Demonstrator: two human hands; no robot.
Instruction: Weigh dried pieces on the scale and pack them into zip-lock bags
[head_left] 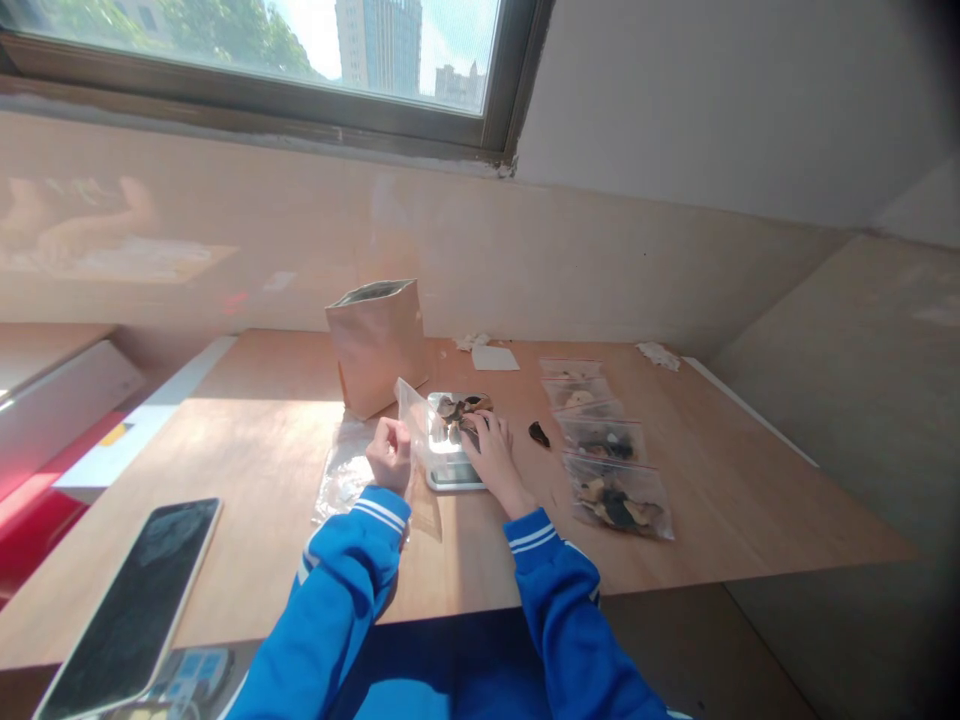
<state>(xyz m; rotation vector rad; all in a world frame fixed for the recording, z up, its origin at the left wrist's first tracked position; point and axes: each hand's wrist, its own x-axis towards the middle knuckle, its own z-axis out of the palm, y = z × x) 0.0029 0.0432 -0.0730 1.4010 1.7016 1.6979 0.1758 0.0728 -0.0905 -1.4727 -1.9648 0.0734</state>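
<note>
My left hand (391, 452) is closed on the edge of a clear plastic bag (414, 425), which it holds upright beside a small white scale (455, 478). Dark brown and tan dried pieces (455, 410), like dried mushroom, are heaped on the scale. Over the heap's near right side lies my right hand (490, 452), fingers bent down onto the pieces; whether it grips one is hidden. One loose dark piece (538, 434) rests on the table, right of the scale. Under and left of my left hand lie more clear bags (346, 470), flat on the table.
A brown paper pouch (379, 345) stands with its top open behind my left hand. Several filled zip bags (619, 500) lie in a column at the right. A white paper (495, 358) lies at the back. A phone (139, 600) is at the front left, over the table's edge.
</note>
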